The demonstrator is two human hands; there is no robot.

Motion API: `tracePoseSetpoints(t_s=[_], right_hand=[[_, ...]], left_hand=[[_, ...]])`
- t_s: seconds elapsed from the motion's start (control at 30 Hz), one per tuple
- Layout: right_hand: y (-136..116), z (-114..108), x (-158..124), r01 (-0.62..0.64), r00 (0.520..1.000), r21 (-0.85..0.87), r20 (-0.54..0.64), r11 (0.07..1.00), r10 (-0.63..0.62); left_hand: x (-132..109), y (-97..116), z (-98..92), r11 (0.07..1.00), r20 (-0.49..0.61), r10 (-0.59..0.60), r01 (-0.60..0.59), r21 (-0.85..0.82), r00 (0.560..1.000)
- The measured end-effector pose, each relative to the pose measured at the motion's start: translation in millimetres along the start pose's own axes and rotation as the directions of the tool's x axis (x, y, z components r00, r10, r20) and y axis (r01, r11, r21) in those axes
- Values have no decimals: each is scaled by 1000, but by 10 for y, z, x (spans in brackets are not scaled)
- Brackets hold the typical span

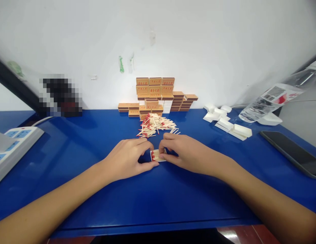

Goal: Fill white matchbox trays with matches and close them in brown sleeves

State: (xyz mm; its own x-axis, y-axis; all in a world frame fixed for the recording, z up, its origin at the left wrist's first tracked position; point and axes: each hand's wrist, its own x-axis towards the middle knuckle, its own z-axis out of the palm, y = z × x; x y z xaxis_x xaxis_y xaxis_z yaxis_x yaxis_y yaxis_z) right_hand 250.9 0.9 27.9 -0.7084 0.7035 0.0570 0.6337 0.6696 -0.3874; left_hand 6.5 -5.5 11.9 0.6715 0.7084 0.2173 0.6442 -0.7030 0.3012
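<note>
A small white matchbox tray [151, 156] lies on the blue table in front of me, holding a layer of red-tipped matches [156, 155]. My left hand [129, 156] is closed on the tray's left end, thumb along the near side and index finger at the far side. Over the tray's right part, my right hand [182, 150] has thumb and fingers pinched on the matches inside. Just beyond both hands spreads a loose pile of matches [155, 124], most of the visible heads red and towards the left.
Stacked matchboxes [154, 89] stand against the wall behind the pile. White empty trays [225, 124] lie to the right, near a tilted clear bottle [264, 100] and a phone [292, 152]. A power strip [19, 149] is at the left on the table [158, 200].
</note>
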Motion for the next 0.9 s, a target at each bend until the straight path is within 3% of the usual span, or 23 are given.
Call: tracePoseSetpoints(t_s=[0.17, 0.3, 0.37, 0.5, 0.7, 0.9], right_hand=[[100, -136, 5, -7, 990, -3, -143, 1000, 7], [423, -318, -14, -186, 943, -148, -305, 971, 134], [608, -374, -31, -254, 941, -203, -280, 946, 192], [822, -370, -46, -176, 974, -130, -168, 976, 153], [849, -266, -6, -60, 997, -12, -51, 998, 59], [900, -263, 27, -169, 985, -22, -30, 985, 168]], left_hand=[[-5, -3, 11, 1000, -1, -7, 7, 18, 1000], [-11, 3, 14, 999, -2, -32, 32, 33, 999], [-13, 6, 7, 999, 1, -34, 34, 27, 999], [-10, 10, -11, 1000, -1, -26, 26, 16, 1000], [6, 20, -18, 999, 11, -35, 35, 25, 999], [6, 17, -23, 1000, 7, -26, 26, 14, 1000]])
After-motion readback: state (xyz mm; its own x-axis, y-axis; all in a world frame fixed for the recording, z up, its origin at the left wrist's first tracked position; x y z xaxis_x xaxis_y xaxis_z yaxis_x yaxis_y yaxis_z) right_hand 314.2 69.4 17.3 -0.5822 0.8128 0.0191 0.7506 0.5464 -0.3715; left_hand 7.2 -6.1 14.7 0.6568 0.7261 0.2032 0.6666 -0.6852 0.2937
